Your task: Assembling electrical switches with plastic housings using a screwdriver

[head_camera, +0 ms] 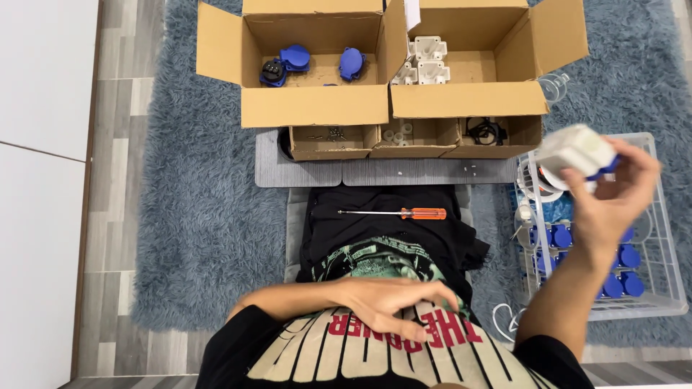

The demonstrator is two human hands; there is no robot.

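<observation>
Two hands: both are showing in the head view, landmark is the screwdriver point(395, 213) lying on the black cloth point(382, 223).
Right hand point(613, 198): is gripping a white socket block point(574, 149) with a blue part underneath, fingers closed around it, raised up and well to the right of the screwdriver, over the white wire basket point(659, 238).
Left hand point(393, 302): is resting flat against the person's black printed shirt point(346, 353), below the screwdriver, fingers loosely curled, holding nothing.
Socket block: is sitting tilted in the right hand, blurred, so detail is hard to tell.
Wire basket: is sitting right of the screwdriver on the blue-grey shag rug point(202, 216), holding blue round caps point(623, 270) in rows.
Left carton point(313, 108): is standing open above the screwdriver, to the left, holding blue covers point(352, 63) and one dark piece.
Right carton point(468, 101): is standing open above the screwdriver, touching the left carton, holding white socket bodies point(427, 61).
Small trays point(407, 140): three low cardboard trays are sitting between the cartons and the screwdriver, holding small parts too tiny to tell.
Grey mat point(389, 173): is lying just above the screwdriver, under the trays.
</observation>
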